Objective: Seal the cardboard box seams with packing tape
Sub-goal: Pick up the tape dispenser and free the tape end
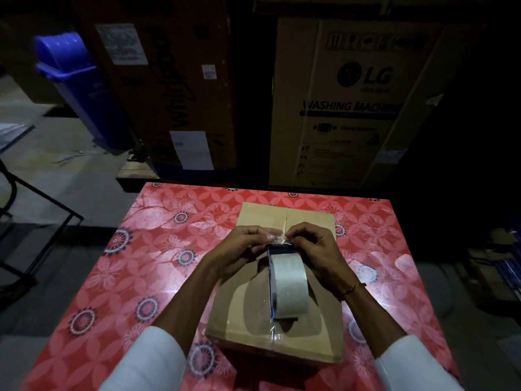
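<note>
A closed cardboard box (310,218) lies on the red flowered table (158,249), its centre seam running away from me. A tape dispenser with a roll of clear packing tape (287,283) stands on the box top over the seam. A short piece of clear tape is stuck on the seam at the near edge of the box. My left hand (239,246) and my right hand (315,249) meet above the dispenser's far end. Both pinch the loose end of the clear tape (277,235) between thumb and fingers.
Large appliance cartons (338,103) stand behind the table. A blue bin (81,88) is at the back left. A black metal frame (36,210) is on the floor at the left. The right side is dark, with some stacked items on the floor.
</note>
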Motion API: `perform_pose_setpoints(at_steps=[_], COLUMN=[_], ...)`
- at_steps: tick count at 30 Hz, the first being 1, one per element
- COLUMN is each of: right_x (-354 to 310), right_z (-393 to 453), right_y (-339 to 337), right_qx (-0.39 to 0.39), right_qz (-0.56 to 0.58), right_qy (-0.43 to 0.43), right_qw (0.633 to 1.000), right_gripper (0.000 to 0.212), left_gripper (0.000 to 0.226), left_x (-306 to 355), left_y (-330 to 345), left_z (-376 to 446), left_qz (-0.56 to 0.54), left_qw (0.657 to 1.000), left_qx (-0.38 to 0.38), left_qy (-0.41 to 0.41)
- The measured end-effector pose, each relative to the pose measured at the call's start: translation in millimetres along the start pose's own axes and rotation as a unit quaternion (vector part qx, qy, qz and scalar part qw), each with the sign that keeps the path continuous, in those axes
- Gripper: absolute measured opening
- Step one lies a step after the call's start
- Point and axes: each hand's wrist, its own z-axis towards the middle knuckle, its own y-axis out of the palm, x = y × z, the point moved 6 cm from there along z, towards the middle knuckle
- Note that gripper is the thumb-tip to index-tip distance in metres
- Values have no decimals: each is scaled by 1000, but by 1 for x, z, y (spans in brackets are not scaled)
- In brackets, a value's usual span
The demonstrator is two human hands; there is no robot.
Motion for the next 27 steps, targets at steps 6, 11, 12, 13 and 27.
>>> perform_pose_setpoints(at_steps=[6,11,12,13,27], right_x=[-3,-7,-7,-8,-10], right_z=[1,-3,-4,-4,-6], right_y=[2,4,4,3,4], right_qx=[13,20,23,26,51], right_qz=[-8,-15,-15,-17,-65], right_qy=[-6,-4,-4,-6,-30], right_qw=[1000,1000,1000,1000,996], right_gripper=[24,23,23,23,18], left_gripper=[27,37,41,44,45], left_x=[2,-2,-2,-2,-1], left_y=[-4,-4,-4,-3,-1], left_z=[-4,1,1,1,5], left_qz=[-74,-20,-12,-2,78], left_qw=[997,999,999,999,996], left_qx=[-19,20,25,27,41], left_qy=[-7,20,22,22,26])
